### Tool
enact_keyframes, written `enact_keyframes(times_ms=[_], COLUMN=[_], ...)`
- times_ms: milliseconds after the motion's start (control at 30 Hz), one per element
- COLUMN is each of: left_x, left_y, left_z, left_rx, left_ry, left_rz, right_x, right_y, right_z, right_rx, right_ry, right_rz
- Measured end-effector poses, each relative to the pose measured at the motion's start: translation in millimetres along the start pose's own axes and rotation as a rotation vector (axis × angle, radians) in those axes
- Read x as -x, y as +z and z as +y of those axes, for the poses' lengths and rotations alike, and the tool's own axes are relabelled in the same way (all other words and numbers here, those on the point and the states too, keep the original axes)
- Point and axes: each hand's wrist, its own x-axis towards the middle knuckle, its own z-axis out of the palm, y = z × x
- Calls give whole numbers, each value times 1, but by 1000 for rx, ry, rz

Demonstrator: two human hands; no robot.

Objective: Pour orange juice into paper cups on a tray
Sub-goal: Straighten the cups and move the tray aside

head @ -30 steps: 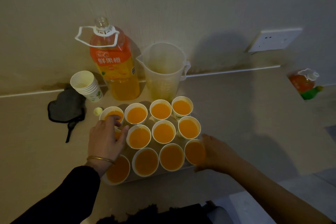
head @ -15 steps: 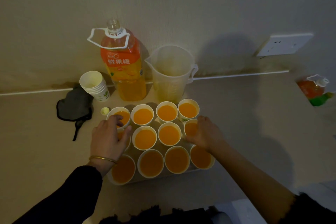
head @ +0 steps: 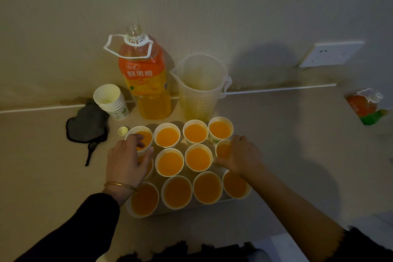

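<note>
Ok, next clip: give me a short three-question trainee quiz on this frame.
1. True or false: the juice bottle stands uncapped.
2. The right hand grips a cup in which row? A back, B middle, C front.
3. Name the small thing lying beside the back-left cup that the left hand grips.
Key: 1 true. 2 B, the middle-right cup. 3 the bottle cap.

Pale desk [head: 276, 144], laid out along a wall.
A tray [head: 189, 210] of filled cups, a juice bottle [head: 146, 83], a clear jug [head: 200, 91], stacked paper cups [head: 110, 100], a cap [head: 123, 131] and a dark cloth [head: 87, 121] are carried on it.
</note>
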Motion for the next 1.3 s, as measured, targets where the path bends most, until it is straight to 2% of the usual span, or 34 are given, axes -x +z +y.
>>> enact_keyframes(times_ms=[67,133,300,833,900,967,1067,1133,1167,1233,1300], left_x=[0,0,-1,7,6,4,2,5,8,18,31], left_y=[0,0,-2,-9,-10,-13,-12,0,8,25,37], left_z=[1,0,-4,-15,-18,-20,-37,-61,-73,-90,-95], left_rx=[9,13,6,-5,4,106,311,380,406,413,321], left_ry=[4,-2,-29,-159,-191,-282,-562,-754,-831,-948,-952], left_rz=[8,9,21,20,37,96,174,118,39,-178,-377], right_x=[5,9,14,11,11,3,-24,-42,-49,-58,-55], right_y=[-6,-9,1,13,1,-16,-32,-26,-16,9,29], right_z=[-3,-14,-49,-64,-58,-44,-4,29,45,68,77], right_rx=[115,127,92,122,40,-179,-484,-584,-588,-580,-574], right_ry=[-54,-153,-285,-273,-260,-176,12,148,216,306,299], right_rz=[137,208,84,46,77,175,309,305,251,60,-215])
